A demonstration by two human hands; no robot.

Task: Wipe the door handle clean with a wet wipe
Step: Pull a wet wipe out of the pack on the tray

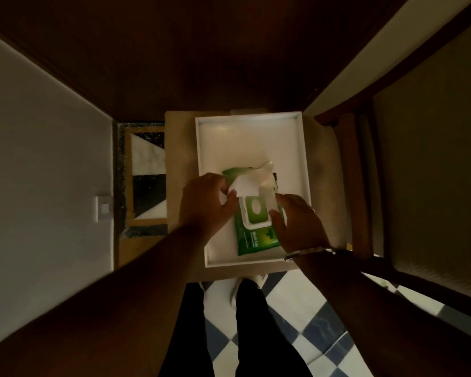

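We are at the stage of drawing a wet wipe out of its pack, and the door handle itself is nowhere in view. To do this well, we would keep the right hand pressing flat on the pack so it does not lift with the sheet. With the left hand we would pull steadily toward 10 o'clock, so that one sheet comes free and the next does not trail out. We would then press the flap shut so the rest do not dry.

The left hand pinches a corner of the wipe between thumb and fingers. The right hand is spread loosely over the pack's 3 o'clock edge, steadying it rather than gripping it.

The wipe is a white, limp sheet, partly unfolded, and its far end is bunched at the pack's 12 o'clock end. The pack is green with a pale lid panel, and it lies in the near half of a white tray on a tan table.
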